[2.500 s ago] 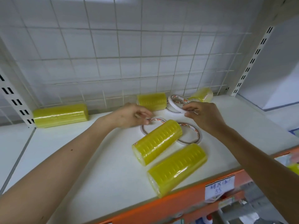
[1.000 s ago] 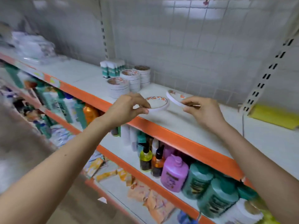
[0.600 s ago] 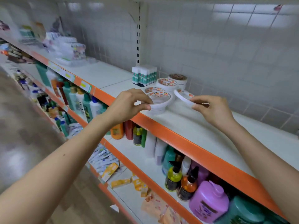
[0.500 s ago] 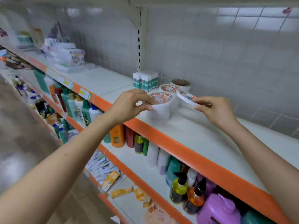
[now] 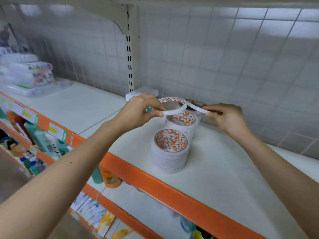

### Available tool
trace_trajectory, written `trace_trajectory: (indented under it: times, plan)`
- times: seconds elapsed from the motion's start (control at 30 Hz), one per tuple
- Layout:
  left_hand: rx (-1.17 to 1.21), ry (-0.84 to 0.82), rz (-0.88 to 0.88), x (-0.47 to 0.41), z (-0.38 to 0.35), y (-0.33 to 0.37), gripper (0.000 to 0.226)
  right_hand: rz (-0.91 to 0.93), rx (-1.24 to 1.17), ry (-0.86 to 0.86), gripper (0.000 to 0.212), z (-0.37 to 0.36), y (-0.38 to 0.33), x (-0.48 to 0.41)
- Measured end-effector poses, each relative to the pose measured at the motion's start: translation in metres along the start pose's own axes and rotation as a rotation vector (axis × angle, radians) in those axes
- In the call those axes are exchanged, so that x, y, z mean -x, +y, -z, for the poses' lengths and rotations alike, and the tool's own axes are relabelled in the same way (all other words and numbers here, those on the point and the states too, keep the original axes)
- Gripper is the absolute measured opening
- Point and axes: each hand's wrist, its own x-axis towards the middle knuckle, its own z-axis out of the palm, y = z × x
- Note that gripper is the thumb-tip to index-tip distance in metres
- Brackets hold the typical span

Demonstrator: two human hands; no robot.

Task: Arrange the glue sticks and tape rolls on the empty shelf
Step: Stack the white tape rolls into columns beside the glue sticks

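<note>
Shelf (image 5: pixel 224 169): three tape stacks (image 5: pixel 170 152) (image 5: pixel 183 125) (image 5: pixel 194 101); hands (image 5: pixel 138 112) (image 5: pixel 227 118) pinch two rolls (image 5: pixel 174 111) (image 5: pixel 196 108).

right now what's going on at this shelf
A person is stocking tape rolls on the shelf. The left hand pinches a thin roll above the middle stack; the right hand pinches a second roll, tilted, beside it. A front stack stands nearer the orange edge. Neither held roll is down yet.
</note>
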Motion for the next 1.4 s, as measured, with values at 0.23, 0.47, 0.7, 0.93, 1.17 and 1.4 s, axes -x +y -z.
trace_trajectory:
  times: [0.23,0.47,0.7,0.93,1.17,1.4]
  plan:
    - [0.056,-0.044,-0.041,-0.031,-0.009,-0.043,0.022,-0.037,0.142,-0.066,0.026,-0.025,0.001,-0.035]
    - [0.101,-0.094,-0.127,-0.051,-0.016,-0.066,0.021,-0.103,0.179,-0.094,0.026,-0.039,-0.001,-0.046]
    - [0.139,-0.116,-0.23,-0.058,-0.025,-0.066,0.021,-0.079,0.223,-0.105,0.029,-0.042,-0.007,-0.041]
    - [0.204,-0.177,-0.241,-0.049,-0.028,-0.059,0.025,-0.088,0.242,-0.114,0.032,-0.04,-0.012,-0.036]
    - [0.24,-0.242,-0.3,-0.04,-0.034,-0.045,0.036,-0.162,0.142,-0.049,0.031,-0.027,-0.014,-0.015]
    - [0.198,-0.315,-0.277,-0.037,-0.037,-0.034,0.023,-0.186,0.095,-0.065,0.029,-0.025,-0.015,0.005]
